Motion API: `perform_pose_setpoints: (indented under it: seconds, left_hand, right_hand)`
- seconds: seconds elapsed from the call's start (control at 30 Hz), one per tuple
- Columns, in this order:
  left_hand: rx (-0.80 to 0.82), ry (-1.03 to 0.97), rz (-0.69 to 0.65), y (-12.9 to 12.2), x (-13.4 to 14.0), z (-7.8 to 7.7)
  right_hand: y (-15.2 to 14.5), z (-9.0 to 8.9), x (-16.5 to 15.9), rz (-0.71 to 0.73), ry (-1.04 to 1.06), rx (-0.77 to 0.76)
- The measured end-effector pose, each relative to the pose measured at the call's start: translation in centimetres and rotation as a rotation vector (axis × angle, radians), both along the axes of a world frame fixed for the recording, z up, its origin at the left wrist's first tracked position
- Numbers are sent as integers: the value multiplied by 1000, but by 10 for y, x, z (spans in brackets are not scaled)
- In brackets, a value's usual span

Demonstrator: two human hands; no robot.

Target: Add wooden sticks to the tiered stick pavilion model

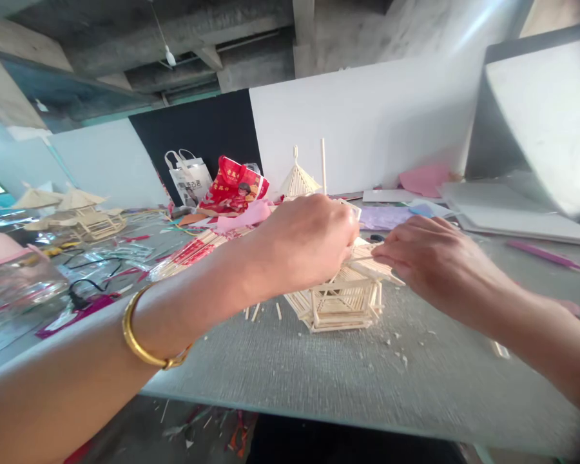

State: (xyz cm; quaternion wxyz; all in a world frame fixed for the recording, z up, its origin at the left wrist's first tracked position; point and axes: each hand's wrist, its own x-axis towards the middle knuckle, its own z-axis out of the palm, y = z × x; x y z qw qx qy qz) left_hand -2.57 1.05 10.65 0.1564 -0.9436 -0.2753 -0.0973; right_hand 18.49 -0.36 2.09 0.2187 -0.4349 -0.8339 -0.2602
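A small pavilion model built of thin pale wooden sticks (345,316) stands on the table in front of me. My left hand (314,235) is closed over its upper part, with the fingertips turned away, so what they grip is hidden. To the right, my right hand (428,258) is closed in a pinch beside the model's roof. A thin pale stick (365,260) runs from its fingertips toward my left hand. Behind my left hand rises a pointed stick roof (298,180), and an upright stick (323,166) stands next to it.
Bundled sticks with red wrapping (193,254) lie left of the model. Farther left are other stick models (89,216), a clear jar with a pink lid (14,270) and cables. Bags (236,187) stand behind. At right lie white boards (522,212) and a pink pen (546,255).
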Motion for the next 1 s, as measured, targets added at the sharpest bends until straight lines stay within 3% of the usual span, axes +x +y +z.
perform_pose_setpoints:
  seconds: [0.37,0.63,1.0]
  left_hand:
    - [-64,-102,53,8,-29,-13]
    - [-107,-133,109,7,-37,-14]
    - [-94,-168,68,11,-45,-20]
  right_hand:
    - [11,-6,0,-32,-41,-87]
    - [13,-6,-6,-60,-40,-81]
    - [16,-5,-3,-69,-78,-122]
